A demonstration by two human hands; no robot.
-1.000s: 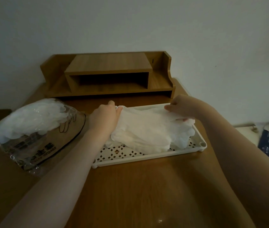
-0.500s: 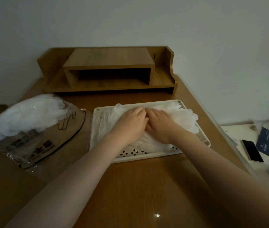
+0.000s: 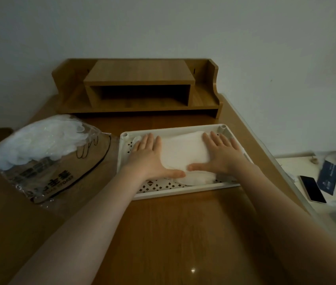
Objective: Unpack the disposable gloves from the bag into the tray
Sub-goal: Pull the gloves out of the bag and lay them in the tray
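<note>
Currently: gloves pressed flat in tray

Item: stack of gloves (image 3: 183, 153), lying in white tray (image 3: 183, 191). Left hand (image 3: 148, 156) and right hand (image 3: 222, 154): flat, fingers straight, pressing. Advice: press evenly, keeping edges inside rim. Bag (image 3: 39, 153) alongside holds more.

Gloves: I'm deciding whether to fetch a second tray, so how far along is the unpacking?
Done: one stack of gloves lies in the white tray. In hand: the left hand and right hand press it flat, fingers straight. Left: the clear bag beside the tray holds many more gloves.
</note>
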